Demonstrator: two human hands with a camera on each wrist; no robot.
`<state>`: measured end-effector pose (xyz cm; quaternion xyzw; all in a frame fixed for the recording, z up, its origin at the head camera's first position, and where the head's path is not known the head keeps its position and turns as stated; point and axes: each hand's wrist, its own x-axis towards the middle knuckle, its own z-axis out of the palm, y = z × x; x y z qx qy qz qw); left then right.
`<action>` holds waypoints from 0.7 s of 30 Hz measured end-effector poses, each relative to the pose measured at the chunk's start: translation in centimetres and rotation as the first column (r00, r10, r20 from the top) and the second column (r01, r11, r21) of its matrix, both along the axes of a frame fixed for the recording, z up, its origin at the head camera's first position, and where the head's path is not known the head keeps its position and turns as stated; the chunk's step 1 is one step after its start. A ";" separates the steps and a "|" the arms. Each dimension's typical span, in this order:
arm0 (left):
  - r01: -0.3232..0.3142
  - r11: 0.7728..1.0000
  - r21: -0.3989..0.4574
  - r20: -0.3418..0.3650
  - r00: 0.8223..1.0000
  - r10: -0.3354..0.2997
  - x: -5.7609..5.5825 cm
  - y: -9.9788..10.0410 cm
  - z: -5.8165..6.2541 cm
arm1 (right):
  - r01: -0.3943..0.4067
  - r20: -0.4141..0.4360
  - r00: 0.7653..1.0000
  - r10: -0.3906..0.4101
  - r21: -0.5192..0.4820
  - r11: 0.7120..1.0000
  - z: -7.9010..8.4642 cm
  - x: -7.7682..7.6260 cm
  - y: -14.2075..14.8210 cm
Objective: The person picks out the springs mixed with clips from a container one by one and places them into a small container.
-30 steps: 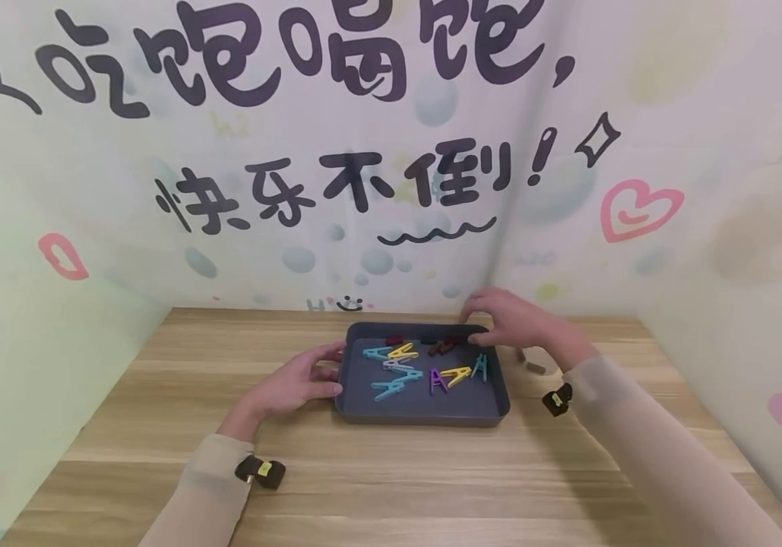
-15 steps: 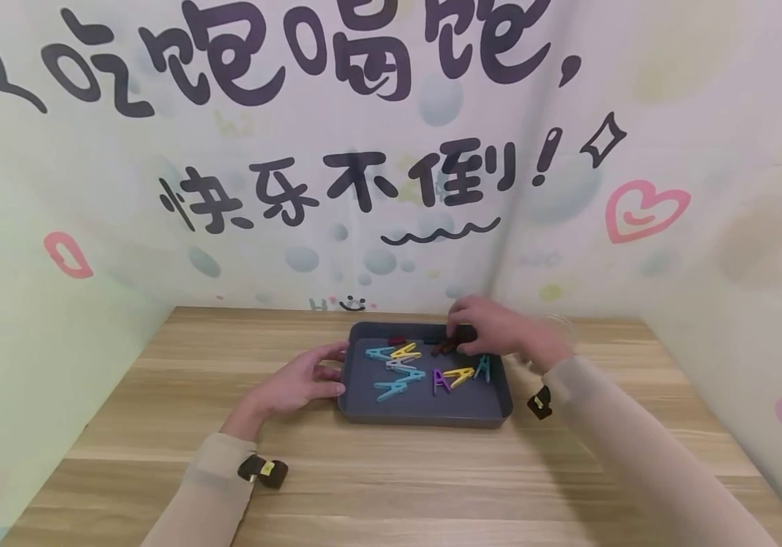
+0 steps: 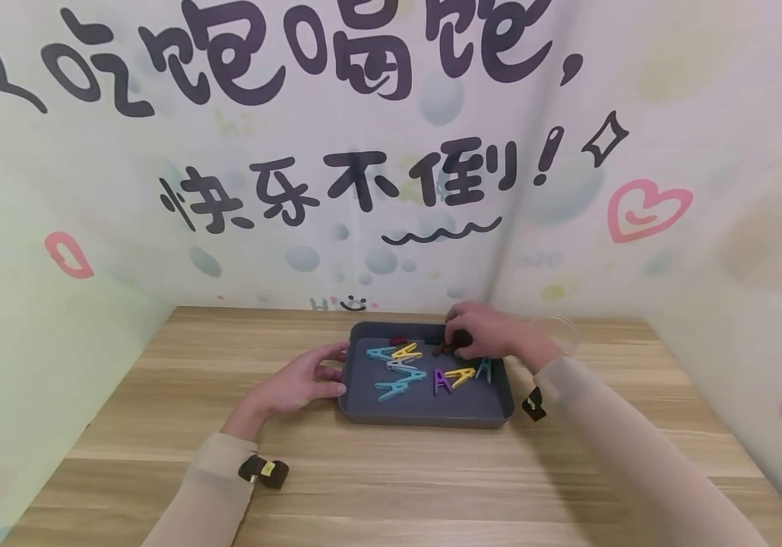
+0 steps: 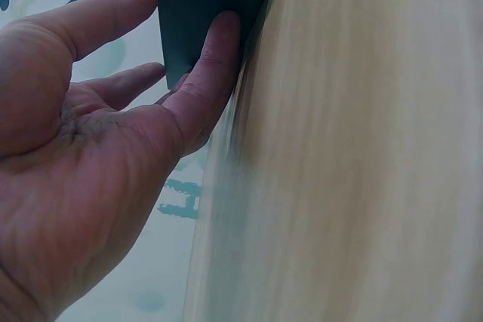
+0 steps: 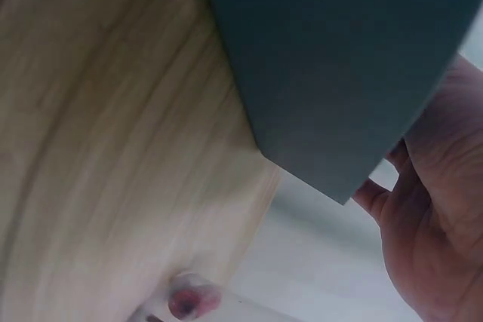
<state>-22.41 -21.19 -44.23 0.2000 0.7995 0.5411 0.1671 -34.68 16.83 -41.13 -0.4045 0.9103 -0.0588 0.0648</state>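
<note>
A dark grey tray (image 3: 425, 420) holds several plastic clothespins: light blue ones (image 3: 391, 390), yellow ones (image 3: 460, 377), a purple one (image 3: 441, 381), and dark red and brown ones along the back. My left hand (image 3: 305, 380) rests its spread fingers against the tray's left wall; the left wrist view shows a fingertip on that wall (image 4: 200, 5). My right hand (image 3: 486, 330) reaches over the back right corner, thumb and fingers bent down around a dark brown clothespin (image 3: 460, 339). Whether they pinch it is hidden. In the right wrist view, the tray wall (image 5: 324, 88) covers the fingertips.
The tray stands on a wood-grain table (image 3: 377, 486), near a printed backdrop (image 3: 281, 266) behind it. A clear round container (image 3: 560, 323) sits right of the tray, partly behind my right wrist; the right wrist view shows something reddish (image 5: 189, 303) there.
My right hand has moved left and down from the tray's back right rim to the brown clothespins, its fingers drawing closer together. The left hand keeps its place at the tray.
</note>
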 end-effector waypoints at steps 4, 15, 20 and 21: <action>0.005 1.000 0.005 -0.009 1.000 -0.005 -0.1 0.0 -0.2 | -0.004 0.003 1.000 0.004 0.007 1.000 -0.3 -0.1 0.1; -0.001 1.000 0.015 -0.006 1.000 0.001 -0.1 0.1 -0.2 | 0.004 0.021 1.000 -0.004 -0.009 1.000 -0.9 -0.5 0.2; 0.001 1.000 0.021 -0.001 1.000 -0.001 -0.1 0.0 -0.1 | 0.013 0.028 1.000 -0.012 -0.019 1.000 -0.5 -0.2 0.2; 0.001 1.000 0.022 -0.001 1.000 -0.001 -0.1 0.0 -0.1 | 0.013 0.025 1.000 -0.013 -0.024 1.000 -0.3 -0.1 0.2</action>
